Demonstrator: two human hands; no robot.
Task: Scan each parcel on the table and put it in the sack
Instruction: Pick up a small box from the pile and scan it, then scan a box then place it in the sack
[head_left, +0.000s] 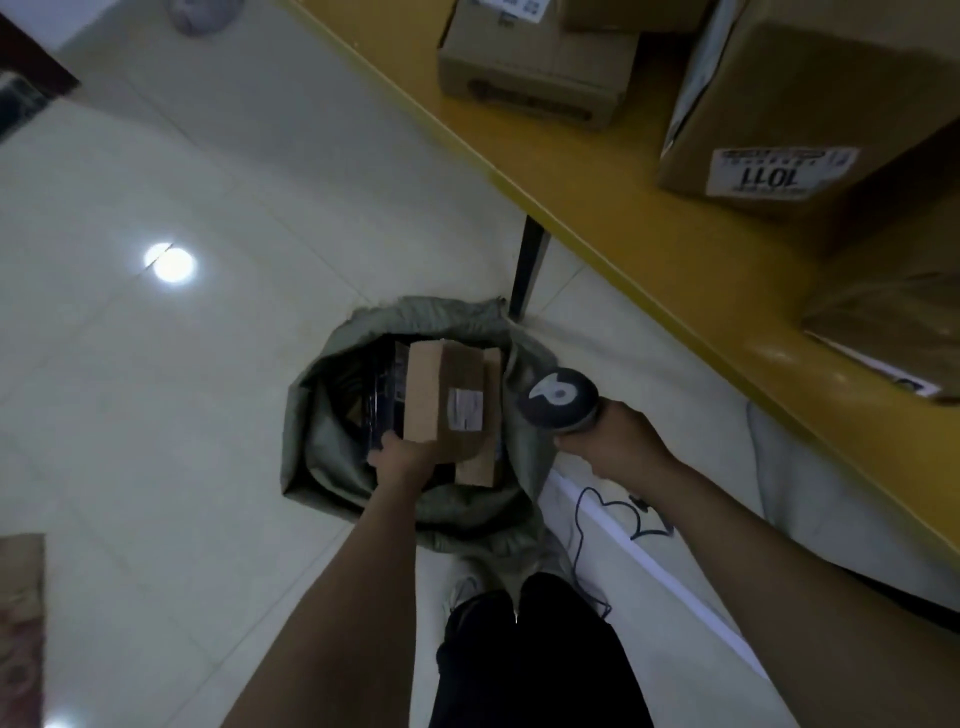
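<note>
1. One pale tiled floor (156, 389) fills most of my feed, with a round light reflection on it at left.
2. The yellow desk (649, 249) runs diagonally across the upper right, and its dark leg (530, 265) comes down just behind the sack.
3. On the desk I see a large parcel (810, 104) in brown wrap, with a white label reading 1011 upside down to me.
4. A smaller box (535, 67) sits further along the desk, well apart from the hands.
5. A wrapped parcel (893, 332) lies at the desk's near edge on the right. Its label is too blurred to read.
6. The grey-green sack (332, 447) stands open on the floor beside the desk, with dark items (379, 400) inside it.
7. The cardboard parcel (447, 395) is in the mouth of the sack with its white label facing up. A strip of cardboard shows along its right side, and I can't tell whether that is a separate parcel.
8. My left hand (402, 457) grips the near end of that parcel, its fingers curled under the edge.
9. My right hand (618, 441) holds the scanner (558, 397) just right of the sack, its fingers wrapped round the handle and the round head pointing toward the parcel.
10. A thin cable (587, 519) trails across the floor below the scanner.
</note>
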